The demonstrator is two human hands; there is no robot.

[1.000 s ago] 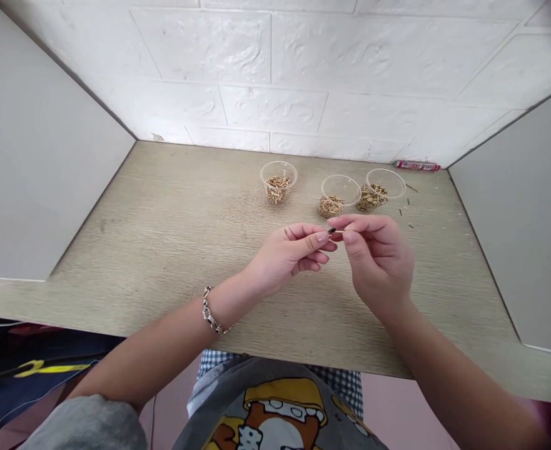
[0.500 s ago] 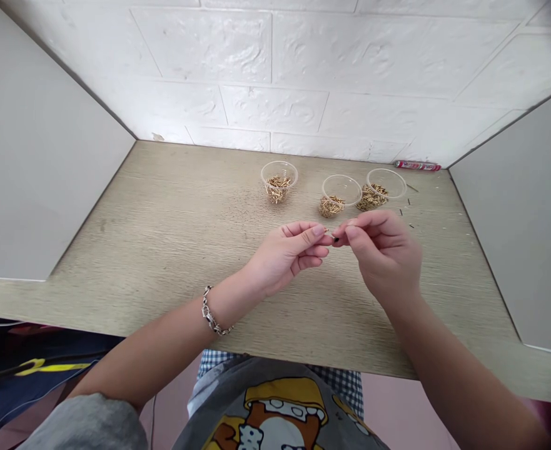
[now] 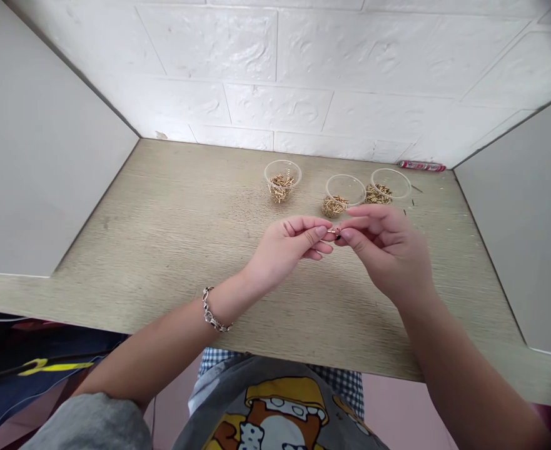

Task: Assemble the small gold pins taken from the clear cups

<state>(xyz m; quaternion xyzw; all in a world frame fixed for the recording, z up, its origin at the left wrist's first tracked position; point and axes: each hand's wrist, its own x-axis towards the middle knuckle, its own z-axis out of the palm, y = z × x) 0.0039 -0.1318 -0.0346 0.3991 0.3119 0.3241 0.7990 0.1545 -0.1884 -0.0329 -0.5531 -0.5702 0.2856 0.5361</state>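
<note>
Pinching one tiny gold metal pin in mid-air, the left hand and right hand close their fingertips on it above a beige wood-grain desk, three clear plastic cups of gold pins just beyond.

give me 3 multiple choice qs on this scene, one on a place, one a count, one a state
1. Which wrist wears the chain bracelet?
A left
B right
C neither

2. How many clear plastic cups stand on the table?
A two
B three
C five

3. How are the left hand and right hand placed?
A flat on the table
B one inside a cup
C fingertips meeting on a small gold pin

1 A: the bracelet circles the left wrist.
2 B: three cups stand near the back wall.
3 C: the pin shows between both hands' fingertips.
</note>
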